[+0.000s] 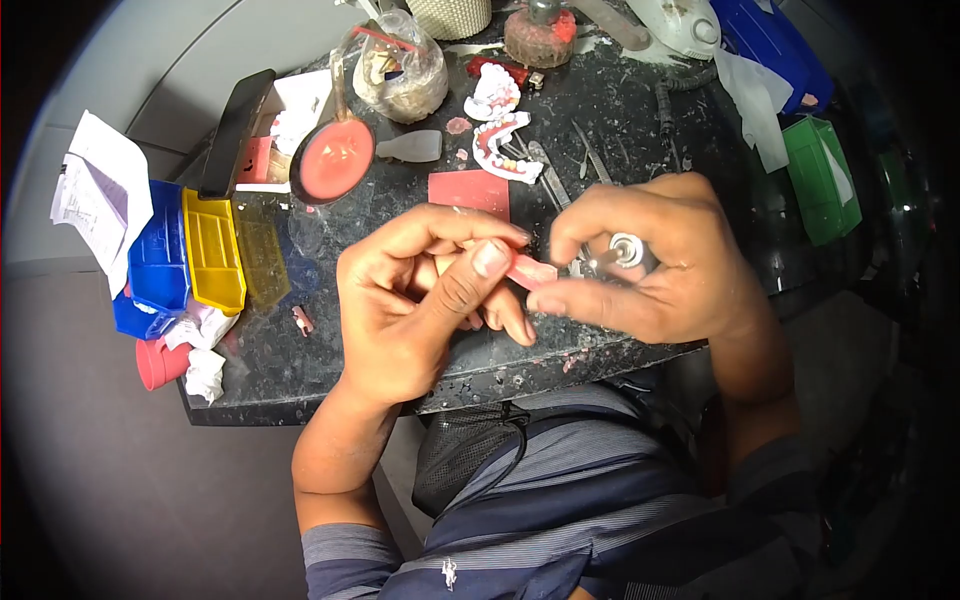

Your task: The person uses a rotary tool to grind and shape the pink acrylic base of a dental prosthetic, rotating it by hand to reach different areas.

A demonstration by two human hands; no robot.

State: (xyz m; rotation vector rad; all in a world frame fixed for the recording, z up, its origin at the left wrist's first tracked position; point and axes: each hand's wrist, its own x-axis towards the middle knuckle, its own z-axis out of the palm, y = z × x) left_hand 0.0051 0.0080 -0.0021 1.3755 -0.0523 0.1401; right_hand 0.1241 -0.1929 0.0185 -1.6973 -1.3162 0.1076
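Between thumb and fingers, my left hand (420,295) pinches a small pink piece (532,272) over the front part of the dark bench. My right hand (660,265) is curled round a metallic cylindrical tool (627,252), with its thumb and index finger close to the right end of the pink piece. Whether those fingertips touch the piece is hard to tell. Behind the hands lie a flat pink sheet (470,193) and a horseshoe-shaped white and red dental model (493,150).
A pan of pink material (337,160) stands at the back left, near an open white box (300,120). Blue (160,250) and yellow bins (213,250) are at the left, a green bin (822,180) at the right. Metal instruments (548,175) lie behind my right hand.
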